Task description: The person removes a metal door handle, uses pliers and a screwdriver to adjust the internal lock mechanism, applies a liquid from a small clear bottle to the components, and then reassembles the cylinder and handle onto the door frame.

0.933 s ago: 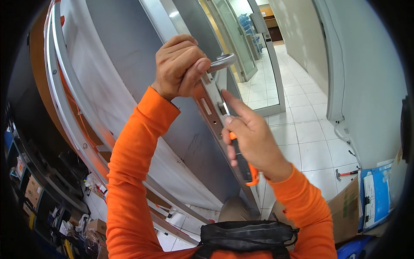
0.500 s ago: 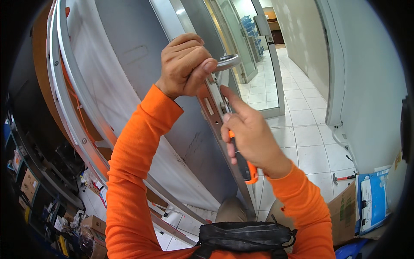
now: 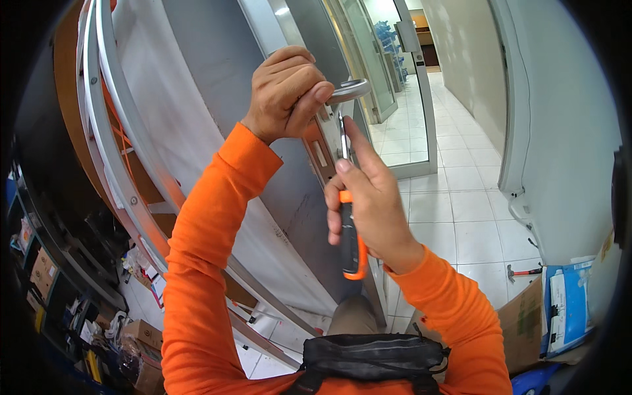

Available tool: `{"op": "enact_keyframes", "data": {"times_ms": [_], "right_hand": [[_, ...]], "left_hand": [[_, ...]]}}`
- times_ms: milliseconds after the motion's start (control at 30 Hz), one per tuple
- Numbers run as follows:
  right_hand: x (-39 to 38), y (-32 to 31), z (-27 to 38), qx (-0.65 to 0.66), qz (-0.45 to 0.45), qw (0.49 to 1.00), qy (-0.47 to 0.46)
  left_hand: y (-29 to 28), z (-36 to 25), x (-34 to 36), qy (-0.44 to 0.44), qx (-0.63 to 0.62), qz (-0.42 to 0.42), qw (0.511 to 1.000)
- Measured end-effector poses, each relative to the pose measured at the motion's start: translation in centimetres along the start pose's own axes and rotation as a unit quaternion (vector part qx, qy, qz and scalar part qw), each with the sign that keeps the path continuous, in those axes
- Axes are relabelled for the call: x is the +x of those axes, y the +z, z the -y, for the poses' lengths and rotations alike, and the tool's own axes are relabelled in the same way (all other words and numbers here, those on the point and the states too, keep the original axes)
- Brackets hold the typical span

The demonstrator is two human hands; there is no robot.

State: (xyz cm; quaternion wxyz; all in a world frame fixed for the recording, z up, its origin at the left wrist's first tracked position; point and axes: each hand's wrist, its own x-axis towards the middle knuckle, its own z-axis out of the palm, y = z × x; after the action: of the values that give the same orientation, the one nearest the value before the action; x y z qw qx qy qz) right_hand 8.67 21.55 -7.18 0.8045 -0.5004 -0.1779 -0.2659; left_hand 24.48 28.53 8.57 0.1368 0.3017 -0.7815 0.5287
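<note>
The screwdriver (image 3: 353, 240) is at the centre of the frame, tip pointing up just below the handle (image 3: 352, 91) of the door (image 3: 299, 197). My right hand (image 3: 376, 207) has its fingers clamped on it, index stretched along the shaft. Above, my left hand's (image 3: 286, 92) fingers wrap the handle. At lower right, a hammer (image 3: 525, 272) lies on the floor (image 3: 428, 237) near a box (image 3: 520, 319).

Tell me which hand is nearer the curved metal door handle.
Left. The left hand is closed at the left end of the door handle; the right hand is below it, holding an orange-and-black tool.
</note>
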Motion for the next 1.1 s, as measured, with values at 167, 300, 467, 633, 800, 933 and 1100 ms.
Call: {"op": "enact_keyframes", "data": {"times_ms": [167, 300, 467, 633, 800, 933, 1100], "right_hand": [[0.1, -0.9, 3.0, -0.09, 0.041, 0.992, 0.078], [1.4, -1.2, 4.3, -0.061, 0.029, 0.988, 0.14], [2.6, -2.7, 4.9, -0.152, -0.037, 0.977, 0.147], [3.7, -3.0, 3.1, -0.009, -0.098, 0.995, 0.024], [6.2, -1.0, 2.7, 0.004, -0.161, 0.987, 0.027], [7.0, -0.7, 2.9, -0.003, -0.163, 0.986, 0.038], [7.5, 0.0, 2.6, -0.026, -0.151, 0.988, 0.024]], "left_hand": [[0.7, 0.5, -0.3, 0.007, 0.001, -0.02, 1.0], [0.8, 0.7, -0.4, 0.019, 0.0, -0.024, 1.0], [0.9, 0.2, -0.1, 0.003, -0.009, -0.028, 1.0], [1.0, 0.1, -0.3, -0.004, -0.013, -0.041, 0.999], [1.4, 0.5, 0.1, 0.023, 0.002, -0.047, 0.999], [1.5, 0.3, -0.2, 0.012, -0.007, -0.06, 0.998], [1.0, 0.0, -0.7, 0.008, -0.005, -0.071, 0.997]]}}
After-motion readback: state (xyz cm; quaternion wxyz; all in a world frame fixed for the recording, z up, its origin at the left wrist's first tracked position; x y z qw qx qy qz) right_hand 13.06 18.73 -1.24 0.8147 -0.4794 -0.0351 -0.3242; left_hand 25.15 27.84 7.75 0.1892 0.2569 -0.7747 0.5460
